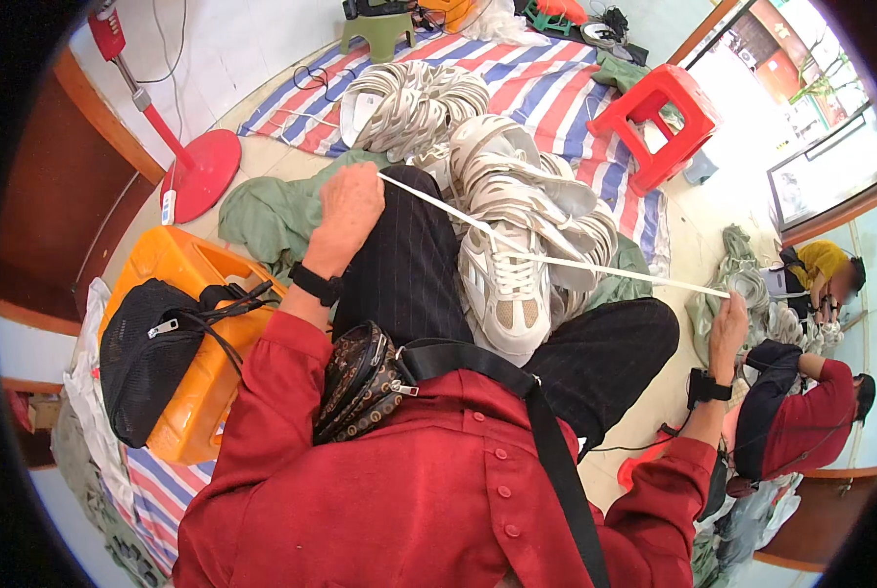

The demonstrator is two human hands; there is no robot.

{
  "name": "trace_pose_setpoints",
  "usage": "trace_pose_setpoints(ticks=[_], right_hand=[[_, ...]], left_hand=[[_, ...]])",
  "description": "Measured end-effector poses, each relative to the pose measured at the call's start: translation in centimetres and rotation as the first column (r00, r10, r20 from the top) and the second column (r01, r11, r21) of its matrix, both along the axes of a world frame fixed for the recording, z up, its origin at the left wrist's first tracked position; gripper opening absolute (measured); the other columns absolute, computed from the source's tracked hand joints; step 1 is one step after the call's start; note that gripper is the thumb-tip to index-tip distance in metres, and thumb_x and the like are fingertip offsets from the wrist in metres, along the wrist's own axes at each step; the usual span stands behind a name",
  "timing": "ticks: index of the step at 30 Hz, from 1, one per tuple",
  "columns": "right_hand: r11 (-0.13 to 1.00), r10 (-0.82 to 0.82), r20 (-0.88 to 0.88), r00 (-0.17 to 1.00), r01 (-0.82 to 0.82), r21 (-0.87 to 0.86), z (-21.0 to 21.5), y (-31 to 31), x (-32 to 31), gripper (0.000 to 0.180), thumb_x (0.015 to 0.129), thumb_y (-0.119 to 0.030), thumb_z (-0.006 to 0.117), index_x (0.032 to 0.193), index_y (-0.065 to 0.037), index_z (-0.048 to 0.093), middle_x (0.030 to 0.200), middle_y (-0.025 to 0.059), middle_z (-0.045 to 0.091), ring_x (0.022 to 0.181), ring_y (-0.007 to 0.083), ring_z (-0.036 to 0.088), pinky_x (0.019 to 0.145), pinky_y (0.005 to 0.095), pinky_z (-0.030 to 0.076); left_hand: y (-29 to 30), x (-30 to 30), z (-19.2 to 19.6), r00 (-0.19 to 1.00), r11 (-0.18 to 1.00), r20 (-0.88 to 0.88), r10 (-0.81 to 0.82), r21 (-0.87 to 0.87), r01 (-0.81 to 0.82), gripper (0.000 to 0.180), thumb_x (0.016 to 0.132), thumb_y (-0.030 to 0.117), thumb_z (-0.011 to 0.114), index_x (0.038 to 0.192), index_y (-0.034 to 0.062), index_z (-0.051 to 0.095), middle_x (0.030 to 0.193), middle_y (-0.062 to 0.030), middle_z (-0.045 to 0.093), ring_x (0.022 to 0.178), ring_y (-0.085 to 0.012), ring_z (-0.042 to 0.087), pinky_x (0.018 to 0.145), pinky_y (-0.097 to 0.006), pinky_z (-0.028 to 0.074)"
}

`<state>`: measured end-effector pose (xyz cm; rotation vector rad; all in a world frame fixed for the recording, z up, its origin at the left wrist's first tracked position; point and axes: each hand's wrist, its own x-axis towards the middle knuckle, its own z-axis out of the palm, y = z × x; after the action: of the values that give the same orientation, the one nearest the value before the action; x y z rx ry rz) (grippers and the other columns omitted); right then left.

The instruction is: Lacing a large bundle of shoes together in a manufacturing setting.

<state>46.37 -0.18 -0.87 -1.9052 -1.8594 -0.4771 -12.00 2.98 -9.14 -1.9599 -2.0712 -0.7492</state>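
A white and beige sneaker (508,328) rests between my knees, its toe toward me, with white lacing across its tongue. From its top eyelets the white shoelace (620,270) stretches out taut to both sides. My left hand (352,204) is closed on one end, above my left knee. Beyond my right knee, my right hand (728,328) pinches the other end. Right behind the sneaker lies a heap of similar shoe uppers (517,181), packed close together; its lower part is hidden.
Another pile of shoe parts (421,103) lies on the striped sheet (536,78). A red stool (659,122) stands at far right, a yellow stool (188,392) with a black mesh bag (149,358) at left. Two other people (801,421) work at right.
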Motion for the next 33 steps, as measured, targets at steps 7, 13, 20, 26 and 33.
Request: trace_pose_setpoints(ticks=[7, 13, 20, 26, 33], right_hand=[[0.995, -0.097, 0.106, 0.99, 0.098, -0.006, 0.9, -1.7, 3.3, 0.02, 0.093, -0.011, 0.043, 0.098, 0.002, 0.057, 0.089, 0.0198, 0.056, 0.082, 0.0394, 0.054, 0.069, 0.0412, 0.044], [1.0, -0.018, -0.221, 0.975, 0.016, -0.011, -0.1, -3.7, 8.8, 0.021, 0.092, -0.016, 0.045, 0.093, 0.001, 0.058, 0.082, 0.0249, 0.058, 0.078, 0.0427, 0.056, 0.066, 0.0443, 0.043], [0.999, -0.038, -0.026, 0.999, 0.039, 0.02, -0.1, -5.8, 7.5, 0.019, 0.091, -0.01, 0.048, 0.1, -0.002, 0.063, 0.07, 0.0011, 0.054, 0.063, 0.0084, 0.051, 0.057, 0.0217, 0.04], [0.913, 0.201, -0.691, 0.694, -0.389, -0.125, 2.0, -7.3, -8.8, 0.022, 0.09, -0.001, 0.049, 0.107, -0.001, 0.063, 0.084, 0.0053, 0.067, 0.075, 0.01, 0.06, 0.07, 0.0243, 0.049], [0.715, 0.412, -0.734, 0.54, -0.691, -0.108, 0.4, -5.1, -23.5, 0.02, 0.087, -0.001, 0.055, 0.107, 0.002, 0.056, 0.086, 0.0128, 0.069, 0.081, 0.0148, 0.068, 0.071, 0.0262, 0.051]], left_hand=[[-1.2, -3.1, -3.7, 0.981, 0.933, -0.044, 0.191, -0.301, -0.195, 0.018, 0.078, 0.012, 0.054, 0.076, 0.0017, 0.069, 0.078, -0.0198, 0.066, 0.077, -0.0377, 0.065, 0.066, -0.046, 0.05], [-1.9, -4.4, -8.5, 0.952, 0.873, 0.077, 0.295, -0.427, -0.236, 0.017, 0.075, 0.013, 0.059, 0.079, -0.0013, 0.068, 0.084, -0.0224, 0.066, 0.081, -0.0399, 0.064, 0.069, -0.047, 0.051], [-3.3, -7.3, -19.4, 0.876, 0.813, 0.293, 0.382, -0.557, -0.168, 0.019, 0.076, 0.012, 0.058, 0.083, -0.0049, 0.065, 0.096, -0.0275, 0.063, 0.092, -0.0444, 0.059, 0.075, -0.047, 0.049], [-3.1, -7.9, -20.9, 0.842, 0.809, 0.343, 0.416, -0.562, -0.171, 0.022, 0.075, 0.013, 0.057, 0.083, -0.006, 0.065, 0.091, -0.0291, 0.063, 0.09, -0.046, 0.059, 0.076, -0.048, 0.048], [-5.0, -7.0, -20.9, 0.865, 0.824, 0.343, 0.365, -0.553, -0.128, 0.025, 0.077, 0.017, 0.058, 0.078, -0.0074, 0.064, 0.088, -0.0311, 0.062, 0.088, -0.0465, 0.059, 0.073, -0.048, 0.048]])
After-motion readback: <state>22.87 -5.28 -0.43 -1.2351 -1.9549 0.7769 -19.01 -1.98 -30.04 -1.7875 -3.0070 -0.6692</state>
